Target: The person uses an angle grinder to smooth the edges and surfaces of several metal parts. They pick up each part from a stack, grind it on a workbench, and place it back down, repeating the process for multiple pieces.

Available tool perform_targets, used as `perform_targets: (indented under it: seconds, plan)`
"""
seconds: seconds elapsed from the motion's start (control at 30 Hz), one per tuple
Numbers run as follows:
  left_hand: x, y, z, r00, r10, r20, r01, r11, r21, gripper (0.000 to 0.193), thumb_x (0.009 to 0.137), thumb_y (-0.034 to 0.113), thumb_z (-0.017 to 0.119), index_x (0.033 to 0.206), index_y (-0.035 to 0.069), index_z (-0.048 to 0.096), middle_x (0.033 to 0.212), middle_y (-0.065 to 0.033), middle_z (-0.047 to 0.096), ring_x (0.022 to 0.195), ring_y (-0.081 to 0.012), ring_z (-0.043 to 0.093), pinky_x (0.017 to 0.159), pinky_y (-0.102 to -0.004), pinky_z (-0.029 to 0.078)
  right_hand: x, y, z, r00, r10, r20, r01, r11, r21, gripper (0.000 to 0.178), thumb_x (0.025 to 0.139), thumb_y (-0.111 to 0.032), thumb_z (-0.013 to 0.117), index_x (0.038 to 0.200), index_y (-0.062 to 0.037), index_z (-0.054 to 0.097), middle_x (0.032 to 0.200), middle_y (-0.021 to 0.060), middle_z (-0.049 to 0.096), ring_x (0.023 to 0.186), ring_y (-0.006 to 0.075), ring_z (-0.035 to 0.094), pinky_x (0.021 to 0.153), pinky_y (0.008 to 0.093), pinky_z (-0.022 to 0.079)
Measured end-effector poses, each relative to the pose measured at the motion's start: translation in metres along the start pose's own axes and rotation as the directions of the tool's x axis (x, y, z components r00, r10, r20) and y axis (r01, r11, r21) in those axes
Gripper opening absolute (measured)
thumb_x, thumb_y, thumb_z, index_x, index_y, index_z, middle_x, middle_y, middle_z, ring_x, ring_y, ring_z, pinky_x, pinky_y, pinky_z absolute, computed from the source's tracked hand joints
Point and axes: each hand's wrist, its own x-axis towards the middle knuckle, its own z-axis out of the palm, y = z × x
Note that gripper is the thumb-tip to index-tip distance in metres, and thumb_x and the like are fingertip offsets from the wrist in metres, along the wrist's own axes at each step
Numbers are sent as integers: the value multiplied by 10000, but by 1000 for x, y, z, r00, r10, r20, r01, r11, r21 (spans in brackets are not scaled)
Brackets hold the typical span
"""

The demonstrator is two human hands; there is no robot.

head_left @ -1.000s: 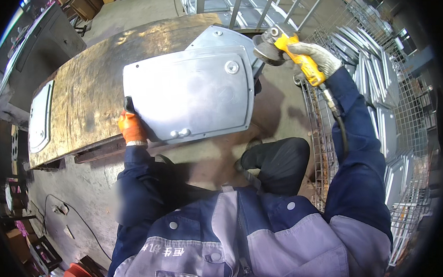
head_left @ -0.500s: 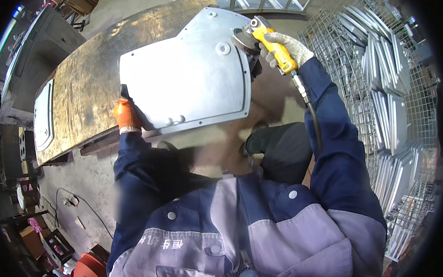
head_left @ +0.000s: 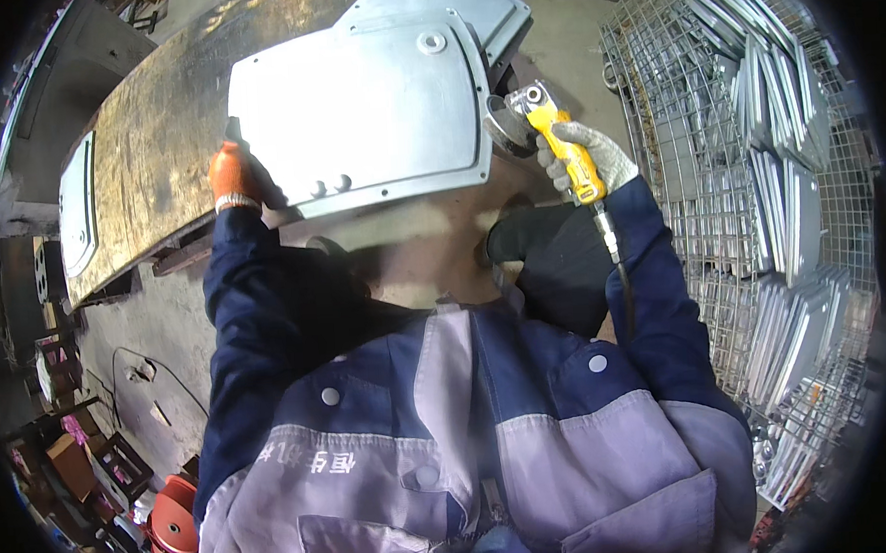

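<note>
A pale grey metal panel, with a raised middle, small rim holes and a round boss at its far right, lies on the wooden workbench and juts past its near edge. My left hand, in an orange glove, is closed round the panel's left edge near the close corner. In a whitish knit glove, my right hand grips a yellow air sander by its body, a hose running back along my forearm. Its round disc is beside the panel's right edge; whether they touch I cannot tell.
The worn wooden workbench carries a smaller grey panel at its left end. On my right stands a wire mesh cage with stacked metal panels. Red plastic stools and a black cable are at lower left.
My right hand has brought the sander nearer to me along the panel's right edge, from its far part to lower down. My left hand keeps its hold. The whole view has shifted somewhat.
</note>
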Motion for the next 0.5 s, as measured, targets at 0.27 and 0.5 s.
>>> perform_targets:
  seconds: [0.27,0.5]
  plan:
    - [29,-24,18,982,-65,177,72,997,-33,185,770,192,662,849,25,656,786,-179,668,766,-299,668,656,-395,540,-47,102,-8,997,62,-54,-60,997,43,373,820,-278,705,1059,-20,581,841,78,633,638,157,622,557,287,533]
    - [-13,20,-23,931,195,308,-194,980,-34,105,850,137,603,872,43,645,669,-107,639,606,-216,632,556,-355,505,-88,116,56,986,-100,-135,36,911,-410,259,809,-167,712,985,-19,592,725,53,611,574,144,597,534,279,501]
